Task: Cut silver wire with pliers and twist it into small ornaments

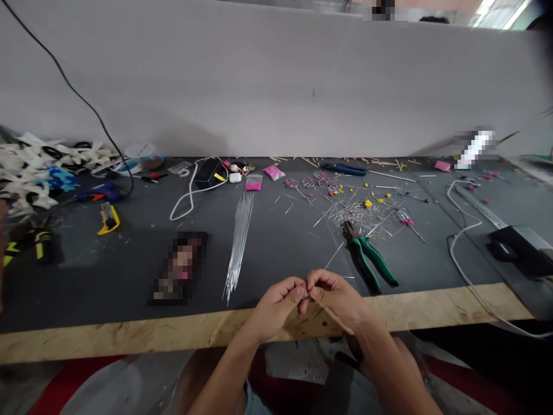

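Nearest the camera, the left hand and the right hand met fingertip to fingertip over the pale wooden front edge of the dark grey table. Both were pinched together on a thin silver wire, which ran up and to the right from between them, its near end bent into a small loop at the fingers. Just beyond the right hand lay green-handled pliers, close to the wire's far tip. To the left of the hands stretched a long bundle of straight silver wires. Farther back lay a heap of cut wire scraps with yellow and pink beads, then a small pink packet, a black box with a white cable, and a yellow utility knife well to the left.
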Demonstrator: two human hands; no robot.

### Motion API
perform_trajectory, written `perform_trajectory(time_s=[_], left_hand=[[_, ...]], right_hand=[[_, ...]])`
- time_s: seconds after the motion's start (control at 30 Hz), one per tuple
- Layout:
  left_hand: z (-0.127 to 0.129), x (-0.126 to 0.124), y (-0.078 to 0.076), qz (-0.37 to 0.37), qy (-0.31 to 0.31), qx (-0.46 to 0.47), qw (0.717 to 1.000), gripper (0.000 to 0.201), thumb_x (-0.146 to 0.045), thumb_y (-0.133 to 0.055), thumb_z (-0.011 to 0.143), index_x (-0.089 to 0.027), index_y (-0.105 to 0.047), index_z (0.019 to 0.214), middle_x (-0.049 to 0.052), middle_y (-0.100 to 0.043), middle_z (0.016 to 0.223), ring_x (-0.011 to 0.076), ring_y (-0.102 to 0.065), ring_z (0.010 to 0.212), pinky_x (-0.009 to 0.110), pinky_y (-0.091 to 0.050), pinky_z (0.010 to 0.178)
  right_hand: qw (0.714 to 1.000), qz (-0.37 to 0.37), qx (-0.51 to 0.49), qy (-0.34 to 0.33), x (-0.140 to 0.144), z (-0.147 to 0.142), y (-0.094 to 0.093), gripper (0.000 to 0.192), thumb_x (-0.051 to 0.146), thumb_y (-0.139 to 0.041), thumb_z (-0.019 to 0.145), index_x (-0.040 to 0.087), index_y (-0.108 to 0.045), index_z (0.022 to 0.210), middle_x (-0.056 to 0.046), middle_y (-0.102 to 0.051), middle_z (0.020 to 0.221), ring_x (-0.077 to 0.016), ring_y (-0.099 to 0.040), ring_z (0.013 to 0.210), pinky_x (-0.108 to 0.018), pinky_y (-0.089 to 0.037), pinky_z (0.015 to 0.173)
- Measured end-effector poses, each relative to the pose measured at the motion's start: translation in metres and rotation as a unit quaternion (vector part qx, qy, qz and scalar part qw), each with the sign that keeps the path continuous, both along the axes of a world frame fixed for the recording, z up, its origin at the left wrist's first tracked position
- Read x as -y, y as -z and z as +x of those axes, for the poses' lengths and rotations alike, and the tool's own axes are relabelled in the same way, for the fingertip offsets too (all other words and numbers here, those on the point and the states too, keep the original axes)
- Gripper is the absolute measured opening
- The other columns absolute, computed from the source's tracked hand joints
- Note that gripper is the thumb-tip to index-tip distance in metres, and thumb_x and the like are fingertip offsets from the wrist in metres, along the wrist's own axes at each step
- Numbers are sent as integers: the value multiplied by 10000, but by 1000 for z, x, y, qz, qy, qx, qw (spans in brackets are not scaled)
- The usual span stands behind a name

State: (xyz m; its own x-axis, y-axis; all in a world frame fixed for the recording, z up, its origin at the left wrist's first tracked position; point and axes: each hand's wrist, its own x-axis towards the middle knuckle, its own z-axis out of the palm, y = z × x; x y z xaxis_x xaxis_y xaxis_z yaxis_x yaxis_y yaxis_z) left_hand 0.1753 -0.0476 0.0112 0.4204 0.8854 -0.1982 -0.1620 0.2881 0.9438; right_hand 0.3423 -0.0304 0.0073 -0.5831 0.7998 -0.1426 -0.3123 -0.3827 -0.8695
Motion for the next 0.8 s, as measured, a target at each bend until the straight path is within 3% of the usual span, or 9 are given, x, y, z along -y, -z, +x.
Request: perform_trajectory(time_s=[0.2,0.3,0.43,0.53,0.67,0.8], left_hand=[[-6,1,7,-153,53,108,981,323,-441,-633,767,-128,-551,755,-16,-516,551,80,-439,490,208,-354,517],[-4,2,8,-157,35,119,980,315,-424,-634,773,-121,-555,736,-9,-524,541,75,-442,479,197,-357,493],[4,4,9,-99,-69,112,986,229,-367,-594,817,-140,-564,805,-4,-565,599,89,-511,534,210,-412,549],[6,4,9,-7,-142,46,989,168,-312,-595,814,-170,-618,900,23,-626,747,113,-568,626,221,-443,576],[4,2,4,141,-135,-55,979,116,-242,-620,790,-176,-700,841,75,-660,945,175,-606,874,270,-479,764],[4,-1,2,185,-140,-57,971,92,-247,-654,772,-189,-705,822,69,-675,914,180,-613,874,281,-485,783]], right_hand=[[998,10,59,-26,4,-1,2,198,338,-649,801,168,-548,801,-16,-670,690,-158,-638,698,-299,-437,703],[999,5,44,-9,7,-3,4,185,335,-631,818,171,-546,828,-9,-662,680,-154,-633,691,-301,-436,707],[998,-28,2,55,8,-2,6,175,326,-645,811,169,-567,799,7,-636,675,-130,-603,669,-271,-423,688],[992,-68,-28,104,9,0,3,163,300,-688,778,169,-592,785,15,-632,694,-102,-582,681,-227,-408,671],[983,-115,-54,129,10,2,-7,149,257,-724,740,174,-601,752,13,-656,686,-93,-592,671,-214,-417,660],[981,-110,-56,148,13,-1,-13,178,254,-747,709,172,-591,690,10,-672,660,-96,-607,636,-219,-441,642]])
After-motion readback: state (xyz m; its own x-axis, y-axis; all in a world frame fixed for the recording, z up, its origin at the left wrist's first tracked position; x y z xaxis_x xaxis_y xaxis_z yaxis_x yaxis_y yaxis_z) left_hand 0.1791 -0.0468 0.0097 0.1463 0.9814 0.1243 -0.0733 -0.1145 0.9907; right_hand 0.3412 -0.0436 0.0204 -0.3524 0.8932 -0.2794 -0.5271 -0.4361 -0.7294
